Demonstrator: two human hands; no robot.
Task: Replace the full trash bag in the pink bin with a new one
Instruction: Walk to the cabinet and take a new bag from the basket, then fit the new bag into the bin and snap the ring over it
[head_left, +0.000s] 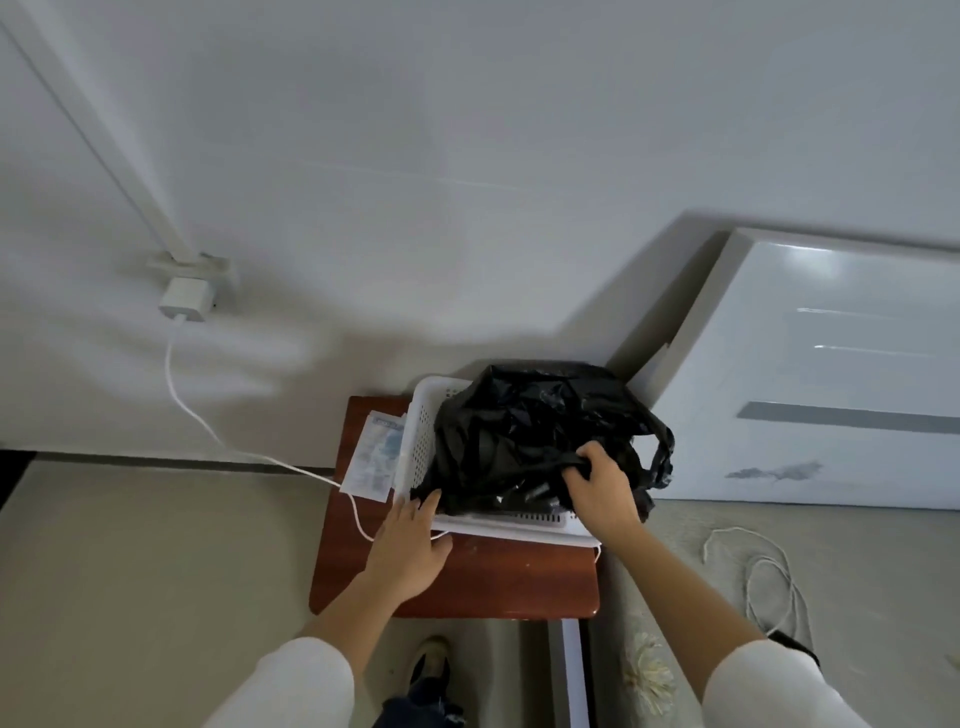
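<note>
My right hand (597, 491) has fingers curled, gripping black trash bags (530, 436) heaped in a white perforated basket (421, 441) on a red-brown stool (467, 582). My left hand (410, 545), fingers loosely together, touches the basket's front corner.

Thin black plastic bags (524, 431), crinkled and faintly shiny, heaped in a white perforated plastic basket (423, 441), matt and smooth. Under it a reddish-brown wooden stool top (483, 577), polished with a dull sheen. Beside the basket, a clear glossy plastic packet (375, 452). At right, a white glossy cabinet panel (831, 374), mirror-smooth.
</note>
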